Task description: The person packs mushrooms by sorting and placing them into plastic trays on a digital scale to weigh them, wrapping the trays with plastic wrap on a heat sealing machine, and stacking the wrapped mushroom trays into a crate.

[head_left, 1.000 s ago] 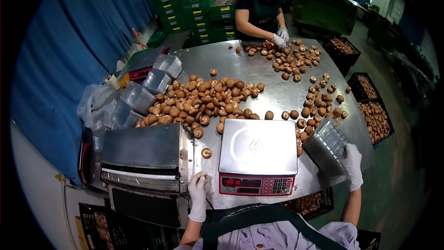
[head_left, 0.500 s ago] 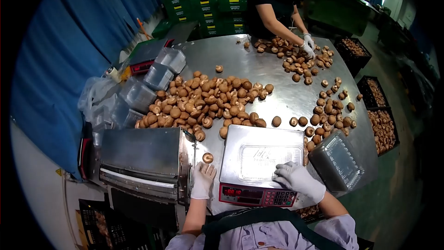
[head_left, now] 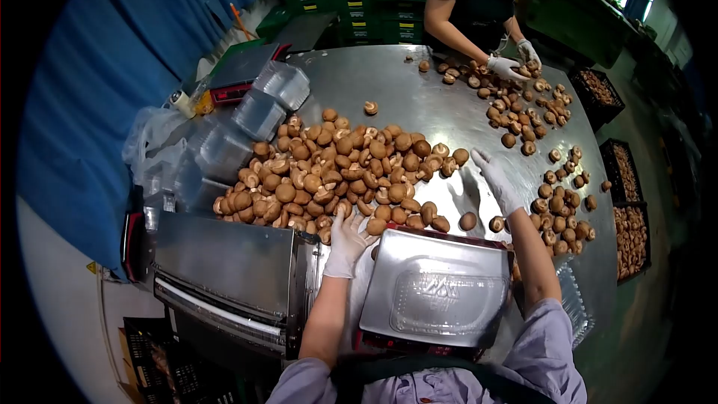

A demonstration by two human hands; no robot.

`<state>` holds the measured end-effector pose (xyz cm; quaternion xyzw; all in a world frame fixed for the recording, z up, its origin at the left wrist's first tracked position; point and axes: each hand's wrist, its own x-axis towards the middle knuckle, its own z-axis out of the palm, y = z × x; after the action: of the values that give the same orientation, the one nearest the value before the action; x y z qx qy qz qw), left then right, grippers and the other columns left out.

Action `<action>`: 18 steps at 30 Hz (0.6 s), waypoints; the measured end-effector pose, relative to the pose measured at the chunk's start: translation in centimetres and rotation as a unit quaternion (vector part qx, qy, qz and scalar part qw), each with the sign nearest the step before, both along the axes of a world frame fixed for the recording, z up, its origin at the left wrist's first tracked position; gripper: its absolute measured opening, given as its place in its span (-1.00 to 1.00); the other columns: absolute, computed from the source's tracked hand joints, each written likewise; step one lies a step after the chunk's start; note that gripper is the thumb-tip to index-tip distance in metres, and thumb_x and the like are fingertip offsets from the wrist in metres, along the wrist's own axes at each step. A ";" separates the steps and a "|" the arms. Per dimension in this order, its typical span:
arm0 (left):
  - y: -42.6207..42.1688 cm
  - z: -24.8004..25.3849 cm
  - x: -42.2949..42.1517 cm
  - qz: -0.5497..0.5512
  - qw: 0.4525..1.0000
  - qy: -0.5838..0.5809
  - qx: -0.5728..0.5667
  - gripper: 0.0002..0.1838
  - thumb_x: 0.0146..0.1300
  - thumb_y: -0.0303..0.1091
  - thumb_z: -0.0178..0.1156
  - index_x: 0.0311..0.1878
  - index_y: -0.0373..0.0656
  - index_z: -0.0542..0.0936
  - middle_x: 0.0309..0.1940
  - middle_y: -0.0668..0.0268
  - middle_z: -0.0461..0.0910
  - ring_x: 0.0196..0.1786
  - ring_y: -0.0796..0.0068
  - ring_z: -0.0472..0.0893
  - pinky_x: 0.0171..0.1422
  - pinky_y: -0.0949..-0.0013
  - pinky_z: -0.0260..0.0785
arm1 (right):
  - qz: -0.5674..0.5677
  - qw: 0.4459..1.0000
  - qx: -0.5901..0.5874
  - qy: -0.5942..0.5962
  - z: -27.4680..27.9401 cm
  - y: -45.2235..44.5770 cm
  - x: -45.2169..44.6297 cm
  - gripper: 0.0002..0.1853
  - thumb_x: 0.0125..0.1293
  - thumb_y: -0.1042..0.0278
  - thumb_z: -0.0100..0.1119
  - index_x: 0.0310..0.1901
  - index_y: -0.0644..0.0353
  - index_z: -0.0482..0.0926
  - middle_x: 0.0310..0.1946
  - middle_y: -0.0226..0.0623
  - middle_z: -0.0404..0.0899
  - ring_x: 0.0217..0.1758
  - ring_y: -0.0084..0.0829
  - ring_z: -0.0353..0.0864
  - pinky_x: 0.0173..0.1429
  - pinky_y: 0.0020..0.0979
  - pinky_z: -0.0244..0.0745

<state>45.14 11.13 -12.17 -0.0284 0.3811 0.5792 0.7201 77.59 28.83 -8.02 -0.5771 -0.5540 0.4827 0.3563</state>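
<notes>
A large pile of brown shiitake mushrooms (head_left: pixel 329 164) lies on the steel table. My left hand (head_left: pixel 347 245), in a white glove, has its fingers apart and its tips at the pile's near edge. Beyond the scale, my right hand (head_left: pixel 496 181), also gloved, reaches across the table with fingers stretched, close to the pile's right end. It appears to hold nothing. Between my arms stands a weighing scale (head_left: pixel 389 323) with a silver platform, and on it sits a clear plastic tray (head_left: pixel 441 301). One loose mushroom (head_left: pixel 467 221) lies just behind the scale.
Clear plastic trays (head_left: pixel 258 114) are lined up left of the pile. A metal wrapping machine (head_left: pixel 224 254) stands near left. More mushrooms (head_left: pixel 561 217) lie right. Across the table, a co-worker's gloved hands (head_left: pixel 512 67) handle mushrooms. Black crates (head_left: pixel 622 172) of mushrooms stand beyond the right edge.
Both hands have moved forward: the left from beside the scale to the pile, the right from the tray to beyond the scale. The co-worker's hands have lifted with mushrooms. The view has shifted.
</notes>
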 end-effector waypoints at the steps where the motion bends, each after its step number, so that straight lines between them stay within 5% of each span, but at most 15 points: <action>1: 0.3 -0.5 -0.3 0.002 1.000 0.001 -0.002 -0.09 0.19 0.30 0.02 0.46 -0.04 0.00 0.44 0.29 0.06 0.40 0.02 0.14 0.41 -0.10 -0.08 | -0.035 0.999 0.010 0.018 -0.9 1.3 -0.4 -0.35 0.30 -0.07 0.10 0.19 0.37 0.40 0.06 -0.18 0.52 0.13 -0.35 0.46 0.21 -0.44 0.29; 3: 0.3 -0.9 -0.5 -0.007 0.999 -0.022 0.028 -0.06 0.20 0.30 0.01 0.47 -0.07 -0.07 0.46 0.28 -0.02 0.40 -0.04 0.14 0.36 -0.23 -0.02 | -0.063 0.996 -0.004 0.059 -1.0 2.4 -2.4 -0.37 0.29 -0.08 0.11 0.15 0.37 0.44 0.03 -0.16 0.54 0.11 -0.37 0.47 0.19 -0.45 0.30; 7: 1.1 0.3 0.5 0.005 0.995 -0.082 0.057 -0.12 0.24 0.33 -0.08 0.46 -0.02 -0.02 0.43 0.30 0.06 0.41 0.08 0.15 0.35 -0.18 0.03 | -0.012 0.995 0.006 0.099 -4.9 3.8 -4.9 -0.45 0.31 -0.05 0.10 0.10 0.28 0.49 -0.15 -0.27 0.58 -0.14 -0.48 0.52 0.00 -0.48 0.39; 9: 2.2 -0.3 0.5 -0.053 0.992 -0.050 0.103 -0.16 0.25 0.35 -0.11 0.44 0.01 0.06 0.39 0.32 0.14 0.41 0.16 0.16 0.34 -0.15 0.01 | 0.046 0.970 -0.083 0.224 -7.0 2.4 -7.2 -0.41 0.33 -0.11 0.05 0.19 0.23 0.41 -0.16 -0.34 0.54 -0.10 -0.48 0.50 0.07 -0.44 0.38; 11: 3.0 -0.6 0.8 -0.050 0.996 -0.031 0.074 -0.20 0.25 0.36 -0.13 0.39 0.01 0.14 0.36 0.32 0.20 0.40 0.17 0.17 0.33 -0.15 -0.03 | 0.037 0.926 -0.148 0.345 -2.5 -0.1 -8.7 -0.36 0.34 -0.18 -0.03 0.26 0.15 0.31 -0.20 -0.43 0.48 -0.10 -0.49 0.44 0.15 -0.35 0.33; 12: 3.3 -0.9 0.8 -0.048 0.996 -0.028 0.067 -0.21 0.24 0.37 -0.14 0.37 0.00 0.18 0.34 0.32 0.22 0.40 0.18 0.18 0.33 -0.16 -0.05 | 0.088 0.918 -0.155 0.355 -2.6 -0.2 -8.7 -0.33 0.34 -0.19 -0.08 0.34 0.06 0.19 -0.04 -0.33 0.47 0.10 -0.41 0.44 0.22 -0.29 0.32; 16: 4.5 -0.5 1.0 -0.083 0.993 -0.046 0.067 -0.24 0.24 0.36 -0.11 0.32 0.00 0.25 0.27 0.27 0.30 0.35 0.13 0.24 0.30 -0.25 0.00 | 0.153 0.901 -0.247 0.322 -2.5 -0.7 -10.0 -0.39 0.31 -0.20 -0.01 0.22 0.09 0.35 0.10 -0.28 0.44 0.18 -0.39 0.38 0.30 -0.28 0.22; 18: 5.3 0.9 1.6 -0.072 0.990 -0.083 0.090 -0.20 0.25 0.36 -0.12 0.37 -0.03 0.19 0.31 0.21 0.27 0.35 0.15 0.26 0.36 -0.16 0.06 | 0.187 0.892 -0.251 0.327 -0.3 -1.3 -10.5 -0.36 0.32 -0.16 -0.01 0.30 0.06 0.27 0.21 -0.25 0.36 0.27 -0.38 0.31 0.37 -0.29 0.17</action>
<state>46.77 16.47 -11.27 0.0161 0.2676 0.5531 0.7888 67.06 27.55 -8.34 -0.3429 -0.3639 0.8249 0.2638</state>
